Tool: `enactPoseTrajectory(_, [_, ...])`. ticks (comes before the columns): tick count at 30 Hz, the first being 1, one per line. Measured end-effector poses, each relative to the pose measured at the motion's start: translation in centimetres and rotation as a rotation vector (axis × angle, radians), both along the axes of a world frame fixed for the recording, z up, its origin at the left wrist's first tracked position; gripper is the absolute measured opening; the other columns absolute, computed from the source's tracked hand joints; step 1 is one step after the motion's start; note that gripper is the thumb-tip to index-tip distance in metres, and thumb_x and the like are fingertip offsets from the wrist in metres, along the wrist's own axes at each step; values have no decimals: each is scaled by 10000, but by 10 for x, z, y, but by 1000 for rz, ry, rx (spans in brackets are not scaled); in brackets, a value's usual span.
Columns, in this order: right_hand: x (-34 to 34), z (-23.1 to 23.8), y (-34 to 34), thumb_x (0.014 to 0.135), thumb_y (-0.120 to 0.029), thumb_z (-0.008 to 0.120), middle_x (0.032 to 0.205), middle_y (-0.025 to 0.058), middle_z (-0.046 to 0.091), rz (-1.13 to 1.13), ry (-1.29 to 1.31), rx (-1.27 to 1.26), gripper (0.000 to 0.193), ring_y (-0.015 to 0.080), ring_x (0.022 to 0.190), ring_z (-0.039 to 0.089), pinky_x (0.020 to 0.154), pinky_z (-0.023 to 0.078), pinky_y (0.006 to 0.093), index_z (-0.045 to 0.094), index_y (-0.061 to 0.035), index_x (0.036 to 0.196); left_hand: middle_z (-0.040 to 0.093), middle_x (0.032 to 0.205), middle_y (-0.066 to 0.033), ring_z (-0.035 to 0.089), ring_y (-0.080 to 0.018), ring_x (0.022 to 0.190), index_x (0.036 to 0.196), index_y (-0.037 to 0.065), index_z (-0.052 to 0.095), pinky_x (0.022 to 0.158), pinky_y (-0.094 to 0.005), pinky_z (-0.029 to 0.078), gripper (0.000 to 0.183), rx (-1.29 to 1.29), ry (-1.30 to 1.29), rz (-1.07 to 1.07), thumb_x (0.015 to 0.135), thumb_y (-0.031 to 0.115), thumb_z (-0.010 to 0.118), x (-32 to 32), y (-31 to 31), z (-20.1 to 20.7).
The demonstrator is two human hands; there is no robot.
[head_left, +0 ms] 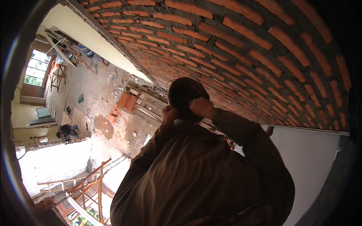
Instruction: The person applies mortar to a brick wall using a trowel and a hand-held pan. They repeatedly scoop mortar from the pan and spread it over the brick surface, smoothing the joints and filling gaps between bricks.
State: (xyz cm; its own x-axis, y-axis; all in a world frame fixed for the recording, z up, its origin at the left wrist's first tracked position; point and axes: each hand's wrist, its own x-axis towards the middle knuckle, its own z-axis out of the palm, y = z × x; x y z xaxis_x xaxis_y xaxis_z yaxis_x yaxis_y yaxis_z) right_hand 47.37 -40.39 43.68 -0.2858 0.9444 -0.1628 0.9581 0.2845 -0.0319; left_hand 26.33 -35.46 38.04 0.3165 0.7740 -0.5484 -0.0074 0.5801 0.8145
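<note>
Left hand (169, 114) and right hand (202, 107) both gripped a dark, rounded, cap-like object (182, 95) before the grey-mortared orange brick wall (241, 49), orange rectangular blocks (127, 101) left of that wall.

Shadow leaves the dark, rounded object (183, 92) between the left hand (170, 114) and right hand (202, 107) too dim to identify. Below them, the lower edge cuts off the brown cloth shirt (200, 169); far to their left, a dark-clothed person (68, 130) is too small to read.
</note>
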Motion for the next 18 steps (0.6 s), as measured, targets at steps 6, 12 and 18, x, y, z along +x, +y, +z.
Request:
enactPoseTrajectory(6, [15, 17, 16, 796, -171, 636, 715, 89, 691, -150, -145, 94, 144, 230, 717, 720, 573, 563, 366, 742, -99, 730, 617, 749, -57, 589, -130, 641, 876, -17, 631, 546, -288, 485, 155, 80, -27, -37, 767, 92, 614, 5, 1, 1])
enactPoseTrajectory(12, [3, 16, -2, 790, -132, 629, 736, 119, 694, 62, 130, -192, 128, 280, 703, 715, 585, 573, 410, 737, -65, 776, 601, 709, -45, 584, -136, 609, 872, -3, 633, 527, -286, 479, 147, 20, 46, -126, 763, 94, 612, 2, 9, 6])
enactPoseTrajectory(18, [49, -40, -15, 863, -109, 606, 757, 184, 670, -320, 289, -330, 169, 298, 613, 678, 550, 556, 385, 666, 48, 882, 598, 733, -61, 591, -144, 637, 880, -4, 610, 549, -298, 492, 148, 42, 83, -90, 774, 98, 621, 2, 6, 7])
